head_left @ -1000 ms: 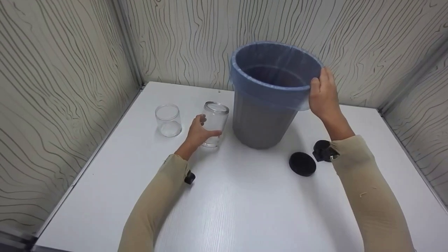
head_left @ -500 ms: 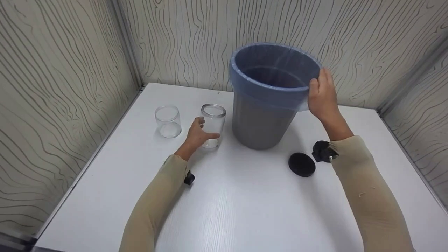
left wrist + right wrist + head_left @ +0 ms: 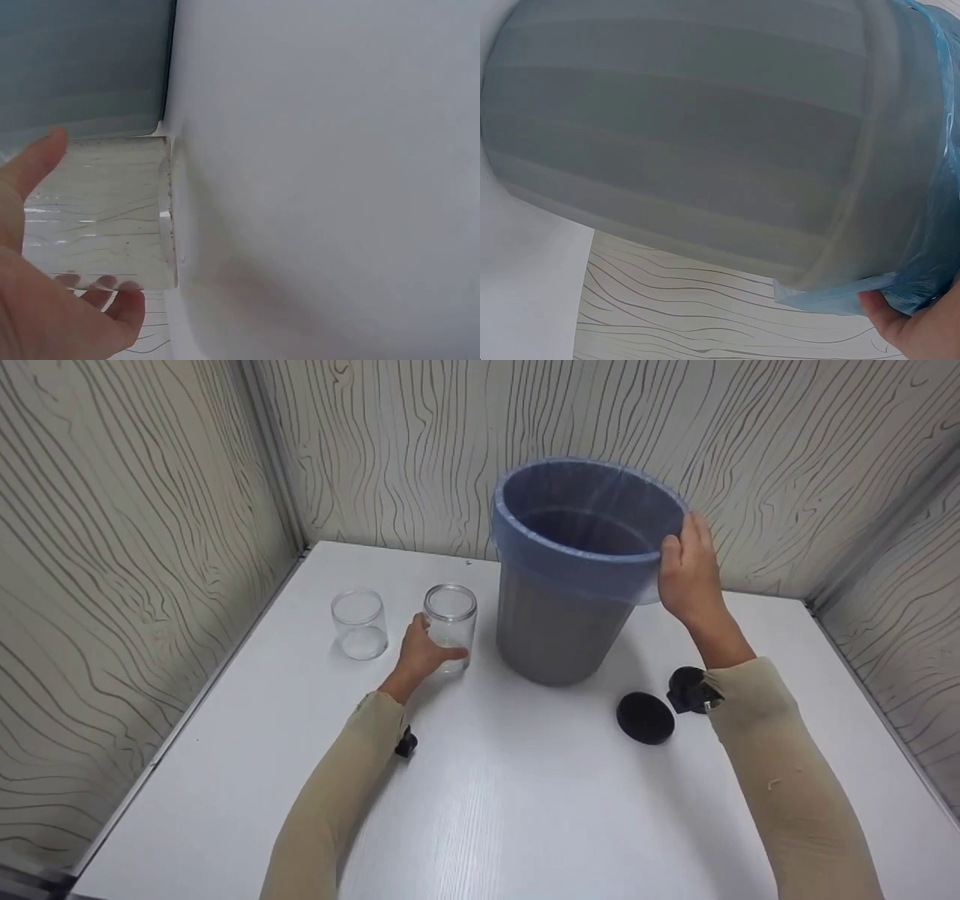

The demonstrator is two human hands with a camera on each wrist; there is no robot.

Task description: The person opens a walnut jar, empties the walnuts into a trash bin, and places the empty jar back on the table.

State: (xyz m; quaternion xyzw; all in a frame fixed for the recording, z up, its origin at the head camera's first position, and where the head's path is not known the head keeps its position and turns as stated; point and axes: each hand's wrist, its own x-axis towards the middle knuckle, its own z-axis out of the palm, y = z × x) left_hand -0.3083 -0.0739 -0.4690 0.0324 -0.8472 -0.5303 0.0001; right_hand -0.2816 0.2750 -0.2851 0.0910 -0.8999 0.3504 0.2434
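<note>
In the head view my left hand (image 3: 424,654) grips a tall clear glass jar (image 3: 451,622) from its left side, thumb in front and fingers behind. The jar stands upright and open-topped, just left of a grey trash can (image 3: 562,637). The left wrist view shows the thumb on one side of the jar (image 3: 105,210) and the fingertips (image 3: 129,300) curled at the other. My right hand (image 3: 688,574) holds the can's rim at the right, over its blue bag liner (image 3: 577,574). A shorter clear jar (image 3: 360,622) stands left of my left hand.
A black round lid (image 3: 645,718) lies on the white table (image 3: 480,810) in front of the can. Another black round piece (image 3: 686,682) shows beside the right wrist, partly covered. Patterned wall panels (image 3: 405,457) enclose the table's back and sides.
The tall jar leaned to the right a second ago and now stands upright, its top having come left with my left hand. My right hand keeps its hold on the can's rim.
</note>
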